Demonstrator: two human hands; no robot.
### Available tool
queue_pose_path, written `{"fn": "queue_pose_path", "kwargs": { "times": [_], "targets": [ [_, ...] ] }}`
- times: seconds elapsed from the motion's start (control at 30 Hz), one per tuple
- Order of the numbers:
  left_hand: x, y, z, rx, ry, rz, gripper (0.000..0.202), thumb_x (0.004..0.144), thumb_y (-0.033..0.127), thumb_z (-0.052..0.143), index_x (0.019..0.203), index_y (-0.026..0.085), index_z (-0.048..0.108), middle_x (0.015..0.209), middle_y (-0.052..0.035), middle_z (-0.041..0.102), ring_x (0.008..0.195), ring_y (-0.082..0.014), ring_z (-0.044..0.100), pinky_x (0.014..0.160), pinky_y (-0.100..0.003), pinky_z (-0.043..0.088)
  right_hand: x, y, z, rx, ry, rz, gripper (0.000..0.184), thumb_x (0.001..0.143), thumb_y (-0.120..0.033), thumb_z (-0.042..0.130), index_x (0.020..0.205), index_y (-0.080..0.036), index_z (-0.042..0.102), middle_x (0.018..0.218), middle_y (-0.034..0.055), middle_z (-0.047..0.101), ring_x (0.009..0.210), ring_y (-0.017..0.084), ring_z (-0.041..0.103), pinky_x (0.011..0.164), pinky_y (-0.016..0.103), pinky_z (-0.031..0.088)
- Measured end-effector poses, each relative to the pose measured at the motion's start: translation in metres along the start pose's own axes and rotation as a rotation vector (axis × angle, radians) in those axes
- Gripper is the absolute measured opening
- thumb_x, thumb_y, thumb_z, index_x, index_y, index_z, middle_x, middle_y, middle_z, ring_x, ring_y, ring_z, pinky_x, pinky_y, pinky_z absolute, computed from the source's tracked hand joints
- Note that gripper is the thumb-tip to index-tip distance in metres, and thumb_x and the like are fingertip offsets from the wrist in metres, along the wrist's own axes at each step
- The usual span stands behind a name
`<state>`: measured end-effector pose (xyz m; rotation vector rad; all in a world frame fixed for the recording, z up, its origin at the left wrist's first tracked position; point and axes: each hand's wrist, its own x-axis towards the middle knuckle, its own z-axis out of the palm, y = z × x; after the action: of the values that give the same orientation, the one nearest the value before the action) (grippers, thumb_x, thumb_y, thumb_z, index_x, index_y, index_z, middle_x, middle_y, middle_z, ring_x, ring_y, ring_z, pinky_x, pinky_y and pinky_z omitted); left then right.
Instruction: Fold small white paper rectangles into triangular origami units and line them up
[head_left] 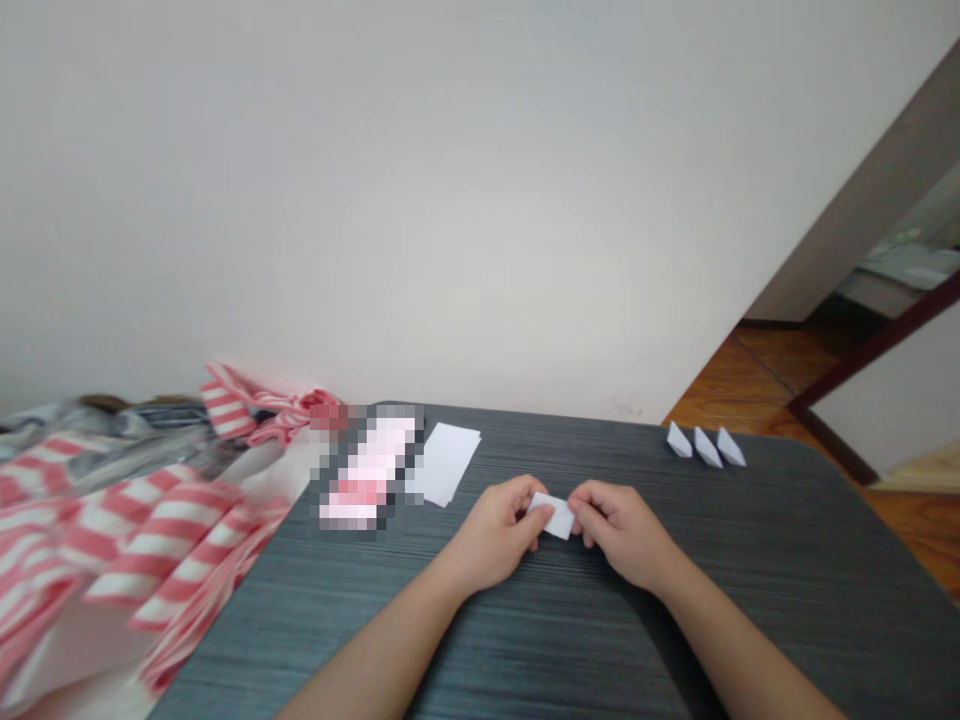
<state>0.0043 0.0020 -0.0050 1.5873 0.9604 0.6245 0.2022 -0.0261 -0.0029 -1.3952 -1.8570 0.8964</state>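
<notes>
My left hand (501,531) and my right hand (618,528) meet over the middle of the dark grey table (787,560). Between their fingertips they pinch a small folded piece of white paper (555,516), held just above the tabletop. Both hands have their fingers curled closed on it. Each hand covers one end of the paper.
A stack of white paper sheets (448,462) lies left of my hands, next to a blurred pink and white object (367,478). Three small folded paper shapes (705,445) stand at the table's far right. Red-and-white striped cloth (135,540) lies along the left edge. A wall stands behind.
</notes>
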Motion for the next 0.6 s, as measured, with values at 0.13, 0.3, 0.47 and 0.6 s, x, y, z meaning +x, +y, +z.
{"fn": "queue_pose_path", "kwargs": {
  "times": [0.13,0.3,0.47,0.6],
  "targets": [
    [0.0000,0.0007,-0.0004,0.004,0.001,0.006,0.019,0.090,0.035,0.054,0.086,0.017,0.059,0.058,0.0039,0.056,0.052,-0.0106,0.050,0.052,-0.020,0.035,0.0004,0.0013,0.0007,0.011,-0.016,0.013,0.021,0.092,-0.022,0.052,0.075,-0.018,0.063,0.056,-0.0026,0.061,0.050,0.012,0.057,0.053,0.021,0.041],
    [0.0000,0.0005,-0.0003,0.004,-0.001,-0.001,0.020,0.089,0.035,0.054,0.084,0.017,0.059,0.058,0.0038,0.056,0.052,-0.0105,0.050,0.051,-0.020,0.035,-0.0001,-0.0004,0.0005,0.012,-0.032,0.024,0.023,0.091,-0.021,0.052,0.072,-0.017,0.063,0.057,-0.0020,0.062,0.050,0.011,0.056,0.053,0.021,0.041],
    [0.0005,-0.0021,0.0009,0.015,-0.005,0.008,0.020,0.089,0.036,0.055,0.086,0.016,0.060,0.059,0.0032,0.056,0.052,-0.0104,0.049,0.050,-0.020,0.032,-0.0005,-0.0027,0.0004,-0.005,-0.027,0.008,0.023,0.091,-0.019,0.051,0.071,-0.017,0.062,0.055,-0.0026,0.060,0.050,0.011,0.056,0.053,0.021,0.041],
    [0.0006,-0.0005,0.0015,0.039,0.004,0.035,0.018,0.084,0.032,0.061,0.087,0.015,0.063,0.066,0.0010,0.060,0.059,-0.0118,0.052,0.053,-0.020,0.035,-0.0005,-0.0033,0.0003,-0.015,-0.028,-0.017,0.024,0.091,-0.019,0.051,0.070,-0.018,0.062,0.056,-0.0029,0.061,0.050,0.011,0.056,0.053,0.020,0.041]
  ]
}}
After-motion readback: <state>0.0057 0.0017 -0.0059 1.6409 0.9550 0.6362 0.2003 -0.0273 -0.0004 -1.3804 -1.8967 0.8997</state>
